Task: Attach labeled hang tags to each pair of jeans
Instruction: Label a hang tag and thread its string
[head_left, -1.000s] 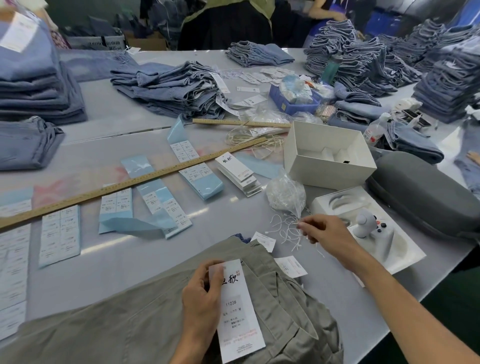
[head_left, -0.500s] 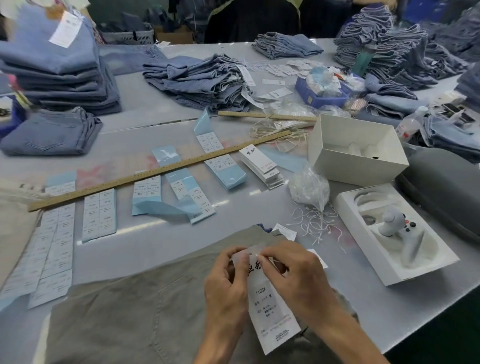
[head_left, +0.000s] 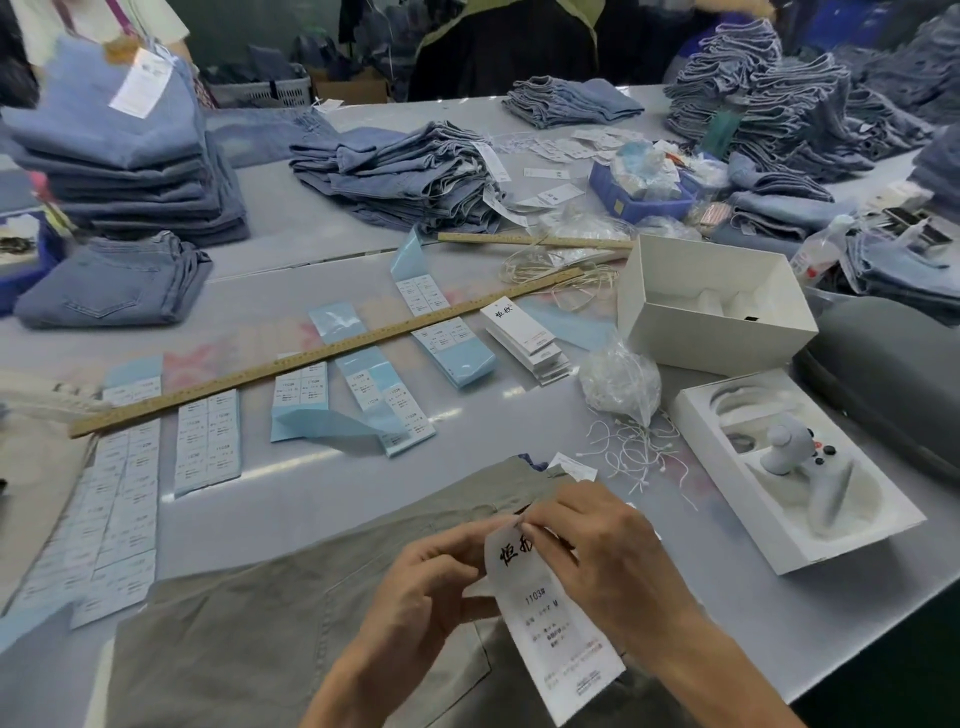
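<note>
Now joined over the grey jeans: right hand, back from the loose strings, pinching the hang tag top; left hand gripping its edge. Probably threading next; string itself too fine to see.

Both bare forearms reach in from the bottom edge and converge at the lower middle of the view. The left hand has its fingers curled, thumb and fingertips pinching the left edge of a white printed paper hang tag. The right hand arches over the tag's top, fingertips pinching its upper end, knuckles raised.
</note>
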